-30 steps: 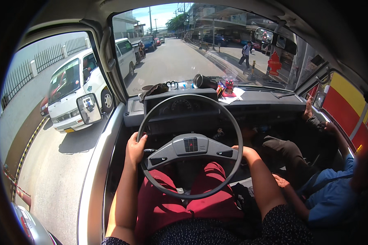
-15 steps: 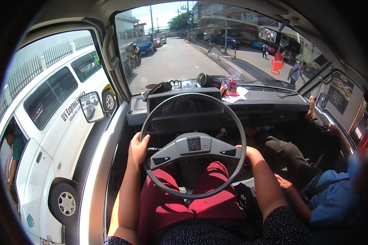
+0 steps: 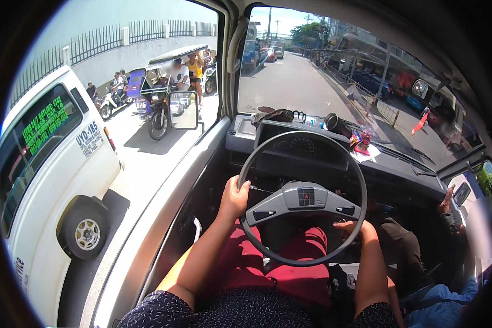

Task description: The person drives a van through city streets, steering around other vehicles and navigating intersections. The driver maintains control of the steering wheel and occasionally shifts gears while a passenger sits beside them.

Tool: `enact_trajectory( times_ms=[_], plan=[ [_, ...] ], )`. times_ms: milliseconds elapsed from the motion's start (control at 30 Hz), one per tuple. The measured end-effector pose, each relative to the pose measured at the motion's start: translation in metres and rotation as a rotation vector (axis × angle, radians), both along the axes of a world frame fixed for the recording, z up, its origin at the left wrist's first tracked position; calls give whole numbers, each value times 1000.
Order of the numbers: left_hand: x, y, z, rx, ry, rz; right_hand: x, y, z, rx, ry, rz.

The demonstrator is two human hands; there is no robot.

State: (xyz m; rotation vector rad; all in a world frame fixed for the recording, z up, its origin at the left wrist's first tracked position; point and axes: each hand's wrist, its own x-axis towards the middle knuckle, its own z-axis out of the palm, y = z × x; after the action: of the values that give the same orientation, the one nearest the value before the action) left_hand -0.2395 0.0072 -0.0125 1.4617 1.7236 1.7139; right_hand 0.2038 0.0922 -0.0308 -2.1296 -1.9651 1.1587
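Observation:
The grey steering wheel (image 3: 305,195) stands in front of me, with dark pads on its spokes. My left hand (image 3: 234,198) is closed round the left side of its rim, thumb uppermost. My right hand (image 3: 356,230) is at the lower right of the rim, its fingers curled and showing partly inside the ring. The rim crosses in front of that hand, so what the fingers hold is hidden. A thin stalk (image 3: 261,189) sticks out next to my left hand. Behind the wheel lies the instrument cluster (image 3: 302,146).
A white van (image 3: 54,180) stands close on the left, with a motor tricycle (image 3: 164,101) beyond it. Ahead, the road (image 3: 290,82) has parked vehicles on its left. Papers (image 3: 368,152) and a black cup (image 3: 332,121) lie on the dashboard. A passenger in blue (image 3: 440,306) sits at right.
The view has turned left, and the white van has slid back past us, with the tricycle now showing. My right hand sits lower against the wheel; my left keeps its hold.

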Motion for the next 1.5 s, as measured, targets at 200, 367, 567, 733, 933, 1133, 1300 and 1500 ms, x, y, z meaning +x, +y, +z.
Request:
enact_trajectory(
  times_ms=[200,367,567,733,933,1133,1300,1500],
  plan=[
    [3,11,-23,78,-101,1,11,16,-15,-30,12,-45],
    [7,14,-37,116,54,96,16,17,-18,98,85,-19],
    [11,18,-54,23,-45,61,18,18,-17,107,59,-14],
    [18,4,-49,63,-97,28,19,22,-18,133,79,-11],
    [40,-33,-29,-55,-483,-88,26,22,-25,166,129,0],
    [60,-55,-37,-71,-564,-46,29,24,-29,11,128,0],
    [51,-45,-22,115,-467,-138,35,16,-22,155,223,76],
    [-2,22,30,-1,162,-42,27,15,-7,88,23,156]
  ],
)
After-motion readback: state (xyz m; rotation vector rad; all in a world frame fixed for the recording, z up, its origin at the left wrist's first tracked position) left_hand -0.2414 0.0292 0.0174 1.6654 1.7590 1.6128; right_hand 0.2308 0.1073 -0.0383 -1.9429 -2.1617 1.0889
